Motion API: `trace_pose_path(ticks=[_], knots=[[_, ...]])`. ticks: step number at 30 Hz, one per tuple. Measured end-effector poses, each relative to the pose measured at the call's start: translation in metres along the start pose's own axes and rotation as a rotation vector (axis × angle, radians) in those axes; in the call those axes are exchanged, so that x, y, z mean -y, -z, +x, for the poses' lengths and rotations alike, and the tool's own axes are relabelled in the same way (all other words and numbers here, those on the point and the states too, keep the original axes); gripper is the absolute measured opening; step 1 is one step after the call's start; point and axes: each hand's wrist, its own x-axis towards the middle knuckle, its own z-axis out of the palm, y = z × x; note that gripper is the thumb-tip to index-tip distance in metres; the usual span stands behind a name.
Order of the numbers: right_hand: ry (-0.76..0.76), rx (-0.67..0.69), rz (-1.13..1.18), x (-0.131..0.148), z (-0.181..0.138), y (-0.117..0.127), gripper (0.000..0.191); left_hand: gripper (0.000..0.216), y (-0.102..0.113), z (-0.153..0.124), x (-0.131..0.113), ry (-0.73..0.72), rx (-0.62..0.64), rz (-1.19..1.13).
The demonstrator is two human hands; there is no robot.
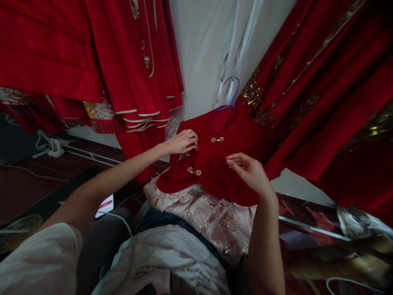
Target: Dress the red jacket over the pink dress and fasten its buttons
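A red jacket point(208, 159) on a purple hanger point(235, 92) lies across my lap, over a pale pink brocade cloth point(221, 225). Flower-shaped beaded clasps decorate its front: an upper clasp point(217, 139) near the collar and a lower clasp point(194, 171) near the hem. My left hand point(184, 141) is closed on the jacket's front, its fingertips beside another small beaded clasp. Just above the fabric on the right, my right hand point(248, 170) has thumb and forefinger pinched together; anything between them is too small to make out.
Red garments with cream piping point(138, 82) hang at the left, and red garments with gold embroidery point(322, 102) at the right. A lit phone point(106, 205) with a white cable lies by my left side. A silvery bundle point(357, 221) sits low at the right.
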Motion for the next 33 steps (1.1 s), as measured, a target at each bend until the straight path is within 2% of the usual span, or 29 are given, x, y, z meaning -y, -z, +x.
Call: trace_pose_path(ticks=[5, 9, 11, 13, 16, 19, 23, 33], knots=[[0.009, 0.003, -0.020, -0.002, 0.001, -0.003, 0.025, 0.028, -0.017, -0.004, 0.001, -0.044, -0.010, 0.121], [0.013, -0.003, -0.017, -0.003, 0.001, -0.001, 0.024, 0.028, -0.024, -0.001, -0.006, 0.119, -0.097, 0.087], [0.009, -0.007, -0.022, -0.003, 0.000, 0.000, 0.024, 0.026, -0.023, 0.010, -0.015, 0.220, -0.186, 0.041], [0.004, -0.006, -0.036, -0.002, 0.001, 0.000, 0.024, 0.025, -0.019, 0.027, -0.028, 0.244, -0.243, 0.003], [0.001, 0.006, -0.044, -0.001, 0.001, -0.001, 0.024, 0.029, -0.017, 0.056, -0.046, 0.188, -0.243, 0.014], [-0.003, 0.038, -0.034, 0.000, 0.000, -0.002, 0.023, 0.032, -0.021, 0.078, -0.054, 0.189, -0.232, 0.068], [-0.009, 0.046, -0.018, 0.000, -0.002, 0.001, 0.023, 0.028, -0.028, 0.090, -0.047, 0.239, -0.252, 0.096], [-0.007, 0.042, -0.059, 0.002, 0.000, -0.001, 0.021, 0.026, -0.022, 0.088, -0.026, 0.094, -0.151, -0.074]])
